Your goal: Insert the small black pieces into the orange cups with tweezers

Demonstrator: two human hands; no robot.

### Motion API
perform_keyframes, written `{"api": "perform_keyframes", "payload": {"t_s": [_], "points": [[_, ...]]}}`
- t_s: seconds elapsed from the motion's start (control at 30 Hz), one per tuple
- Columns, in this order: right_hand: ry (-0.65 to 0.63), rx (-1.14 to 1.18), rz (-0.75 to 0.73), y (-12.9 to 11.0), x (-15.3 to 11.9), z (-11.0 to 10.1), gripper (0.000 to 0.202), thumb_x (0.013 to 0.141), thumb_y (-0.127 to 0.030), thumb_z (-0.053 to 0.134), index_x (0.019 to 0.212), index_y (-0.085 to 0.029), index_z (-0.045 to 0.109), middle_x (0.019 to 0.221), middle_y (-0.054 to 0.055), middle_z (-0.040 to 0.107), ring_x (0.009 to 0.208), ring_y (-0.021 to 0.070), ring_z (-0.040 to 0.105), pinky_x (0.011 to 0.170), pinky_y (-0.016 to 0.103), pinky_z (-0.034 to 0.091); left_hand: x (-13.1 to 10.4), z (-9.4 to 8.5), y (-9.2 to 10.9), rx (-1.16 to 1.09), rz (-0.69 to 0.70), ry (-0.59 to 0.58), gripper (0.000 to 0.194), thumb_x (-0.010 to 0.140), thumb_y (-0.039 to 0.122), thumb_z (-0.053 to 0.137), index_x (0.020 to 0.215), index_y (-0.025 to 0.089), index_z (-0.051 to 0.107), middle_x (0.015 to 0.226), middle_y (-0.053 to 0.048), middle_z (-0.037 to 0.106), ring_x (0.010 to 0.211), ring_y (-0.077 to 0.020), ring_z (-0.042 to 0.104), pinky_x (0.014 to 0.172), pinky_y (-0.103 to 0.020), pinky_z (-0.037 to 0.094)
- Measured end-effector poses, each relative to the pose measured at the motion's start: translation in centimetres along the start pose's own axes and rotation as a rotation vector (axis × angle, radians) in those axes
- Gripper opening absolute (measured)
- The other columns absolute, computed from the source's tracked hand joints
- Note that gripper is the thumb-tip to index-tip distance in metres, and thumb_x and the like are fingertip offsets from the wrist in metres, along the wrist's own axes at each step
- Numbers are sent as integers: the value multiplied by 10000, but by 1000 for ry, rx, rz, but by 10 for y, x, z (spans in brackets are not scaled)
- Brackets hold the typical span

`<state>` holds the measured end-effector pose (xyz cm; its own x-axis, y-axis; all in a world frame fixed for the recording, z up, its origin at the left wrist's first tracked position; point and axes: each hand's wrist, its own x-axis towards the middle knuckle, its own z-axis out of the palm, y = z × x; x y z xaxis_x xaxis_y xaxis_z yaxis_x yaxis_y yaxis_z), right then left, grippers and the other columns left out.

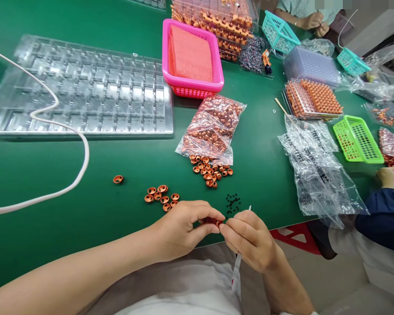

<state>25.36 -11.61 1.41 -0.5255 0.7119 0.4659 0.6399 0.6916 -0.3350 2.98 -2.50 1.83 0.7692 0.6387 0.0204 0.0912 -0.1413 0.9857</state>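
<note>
At the table's front edge, my left hand (187,225) pinches a small copper-coloured cup-shaped part (218,223), mostly covered by fingertips. My right hand (251,238) meets it there, its fingertips touching the same part. A thin pale pointed tool (237,267) passes through the right hand's curled fingers, its tip showing above and its tail below; its exact kind I cannot make out. Tiny black pieces (233,202) are scattered just beyond that hand. Several copper-coloured cups with holes (157,196) lie beyond my left hand, and one more cup (118,179) sits apart to the left.
Loose copper parts (210,170) spill from a clear bag (213,127). Behind are a pink basket (220,81) and clear trays (85,87). A white cable (82,166) curves at left. Plastic bags (318,170) and a green basket (377,153) lie right, near a co-worker's sleeve (382,214).
</note>
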Motion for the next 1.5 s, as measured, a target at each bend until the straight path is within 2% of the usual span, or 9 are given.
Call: {"api": "perform_keyframes", "payload": {"t_s": [0.2, 0.37, 0.47, 0.6, 0.77, 0.93, 1.17, 1.33, 1.5], "points": [[-21, -15, -43, -1, 2, -2, 279, 941, -41, 592, 1209, -32, 670, 975, 121, 710, 862, 204, 660, 696, 353, 554, 0, 1, 1, 1, 6, 5, 162, 944, 107, 668, 1037, 151, 793, 865, -35, 772, 750, -124, 713, 690, -179, 547], [24, -47, -105, -1, 3, -2, 259, 972, -53, 516, 1146, -28, 706, 1005, 141, 705, 908, 211, 643, 683, 344, 559, -2, 4, 1, 0, 34, 29, 186, 944, 94, 639, 1027, 153, 795, 864, -38, 780, 749, -123, 717, 695, -177, 555], [21, -47, -127, -1, 3, -1, 238, 956, -52, 546, 1122, -16, 713, 1003, 153, 694, 908, 218, 647, 688, 346, 557, -3, 6, 0, -13, 50, 56, 196, 939, 90, 627, 1019, 158, 793, 858, -38, 783, 752, -130, 722, 707, -188, 567], [16, -21, -113, 0, 2, 1, 243, 967, -52, 532, 1124, -35, 717, 1000, 138, 687, 885, 207, 642, 683, 340, 547, -3, 8, -1, -20, 49, 64, 204, 934, 80, 616, 1011, 155, 790, 841, -40, 778, 720, -127, 714, 690, -190, 571], [21, -16, -143, 3, 0, 3, 244, 952, -41, 555, 1138, 6, 707, 973, 145, 691, 880, 214, 632, 661, 349, 547, -2, 9, -2, -16, 75, 77, 208, 929, 79, 607, 1010, 138, 790, 839, -57, 775, 731, -135, 718, 683, -193, 566], [6, -44, -144, 5, -2, 6, 210, 940, -37, 582, 1070, -80, 741, 1021, 132, 688, 886, 210, 635, 669, 342, 543, -3, 7, -1, -21, 53, 66, 208, 928, 72, 606, 1004, 133, 789, 846, -59, 781, 744, -133, 722, 696, -188, 565], [53, -10, -149, 5, 10, 2, 226, 943, -35, 545, 1097, 3, 706, 937, 142, 682, 859, 213, 618, 654, 342, 543, -3, 4, 0, -14, 50, 65, 212, 929, 85, 602, 1012, 142, 789, 853, -58, 785, 738, -136, 720, 691, -201, 566], [42, -35, -140, 5, 8, 1, 229, 946, -47, 546, 1104, -43, 713, 983, 126, 687, 883, 206, 630, 680, 334, 555, -3, 4, 0, -20, 45, 60, 202, 933, 98, 613, 1011, 167, 786, 853, -45, 783, 734, -138, 716, 692, -206, 569], [39, -24, -161, 7, 8, 1, 222, 921, -35, 574, 1093, -23, 713, 941, 133, 686, 876, 217, 621, 664, 343, 550, -4, 5, -2, -3, 55, 64, 204, 936, 98, 611, 1021, 164, 784, 854, -44, 781, 741, -139, 717, 699, -208, 569]]}}
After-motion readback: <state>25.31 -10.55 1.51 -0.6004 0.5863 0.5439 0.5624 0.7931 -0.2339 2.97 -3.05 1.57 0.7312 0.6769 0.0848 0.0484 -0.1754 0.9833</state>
